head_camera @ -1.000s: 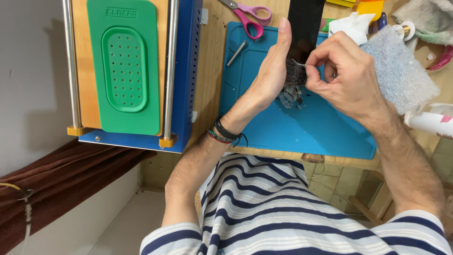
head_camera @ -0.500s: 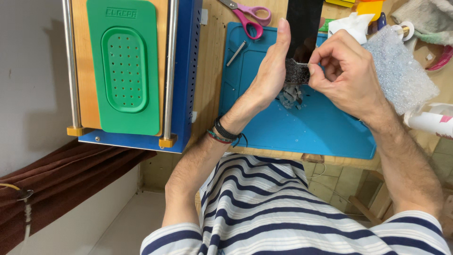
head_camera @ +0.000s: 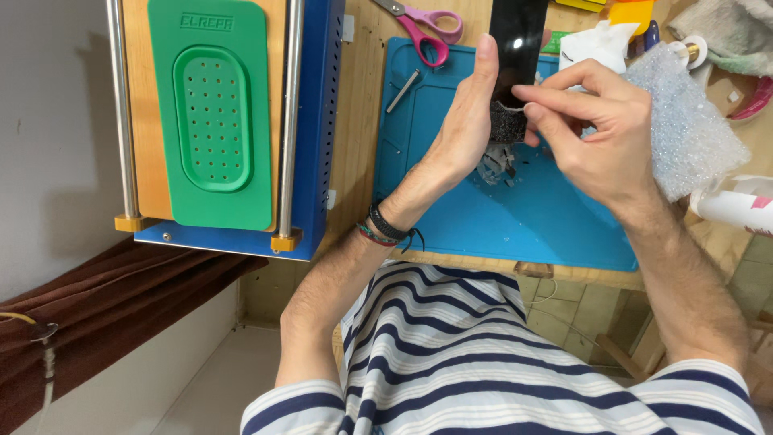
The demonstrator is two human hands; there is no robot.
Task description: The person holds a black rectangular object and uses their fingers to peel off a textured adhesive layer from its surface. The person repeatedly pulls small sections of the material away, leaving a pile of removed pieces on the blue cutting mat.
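Above the blue work mat (head_camera: pixel 515 225), both hands are holding a black phone-shaped slab (head_camera: pixel 515 48) upright, its lower end rough and crumbled. Left hand (head_camera: pixel 463 133) is bracing the slab's left edge, fingers stretched flat along it, thumb side hidden behind. Right hand (head_camera: pixel 600 133) is pinching at the broken lower end, thumb and forefinger closing on the crumbled dark part (head_camera: pixel 509 122); cannot tell whether they are gripping a loose shard or the slab itself. Small dark and glassy fragments (head_camera: pixel 495 169) are lying on the mat just under the hands. Thin metal tool (head_camera: pixel 403 90) is resting on the mat's left part. Pink-handled scissors (head_camera: pixel 427 24) are sitting at the mat's top edge. Bubble wrap (head_camera: pixel 684 121) is lying just right of the right hand, with a white tube (head_camera: pixel 733 208) below it. Blue machine with a green perforated pad (head_camera: pixel 213 117) is standing well left of the mat.
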